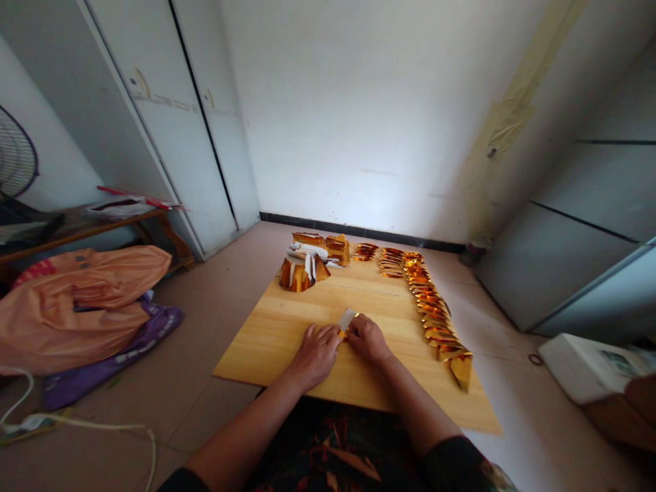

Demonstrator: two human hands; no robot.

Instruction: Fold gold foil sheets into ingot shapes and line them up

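Note:
Both my hands rest on a low wooden board (287, 328) and pinch one small sheet of gold foil paper (347, 320), white on its back. My left hand (316, 352) presses its left side, my right hand (366, 337) its right side. A long row of folded gold pieces (433, 307) runs along the board's right edge. At the far end stand stacks of unfolded gold paper (325, 247) and a round fanned bundle (302, 272).
The board lies on a tiled floor before a white wall. An orange bag (82, 301) and a purple bag (113, 355) sit to the left, with a white cable (92, 427) near them. A grey cabinet (579, 239) and a white box (589, 365) stand on the right.

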